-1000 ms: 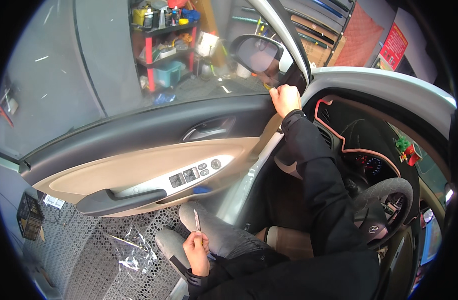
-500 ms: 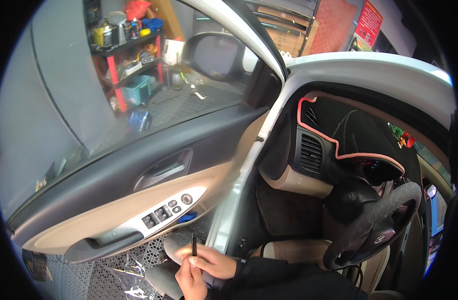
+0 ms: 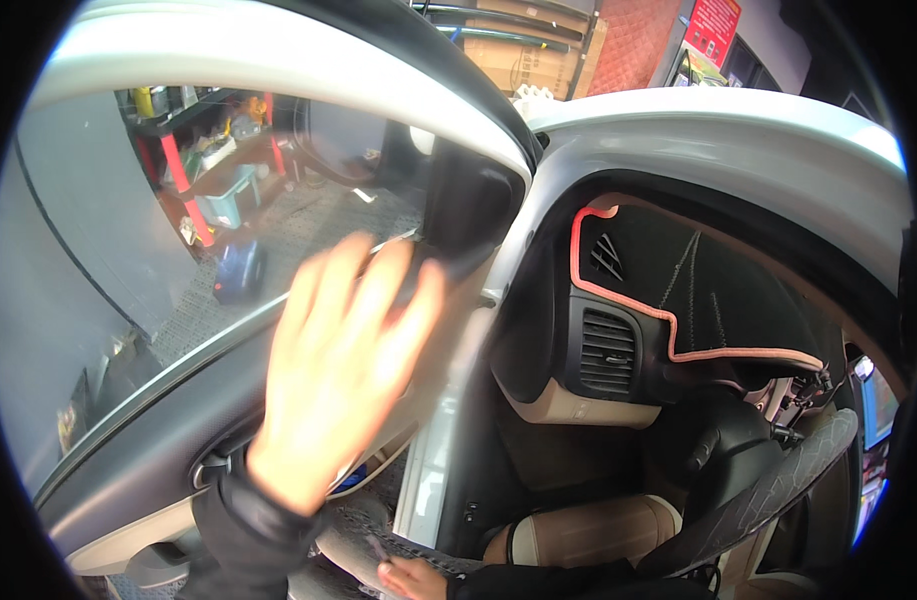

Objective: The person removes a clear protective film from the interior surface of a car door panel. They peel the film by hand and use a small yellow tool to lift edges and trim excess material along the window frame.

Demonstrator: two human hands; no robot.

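My left hand (image 3: 343,370) is raised in front of the opened car door, smeared by motion. Its fingers are spread, and I see nothing held in it. Behind the fingers are the door's window glass (image 3: 88,230) and the dark front corner trim (image 3: 473,195); whether they touch is unclear. Low in the picture, my right hand (image 3: 413,578) pinches a thin dark pen-like tool (image 3: 378,548) that points up and left. This hand is close to my grey-clad leg (image 3: 350,545), well below the left one. The tool's exact kind cannot be made out.
Right of the door opening are the steering wheel (image 3: 768,500), a beige-and-brown seat (image 3: 588,530) and a dashboard with a pink-edged black cover (image 3: 718,290). The white door frame (image 3: 308,45) arches overhead. Through the glass show a red-and-black shelf (image 3: 183,185) and a teal bin (image 3: 230,197).
My left hand has parted from the right and risen up to the door window, fingers spreading. The pen-like tool stays in my right hand, now lower. The view has shifted closer to the door.
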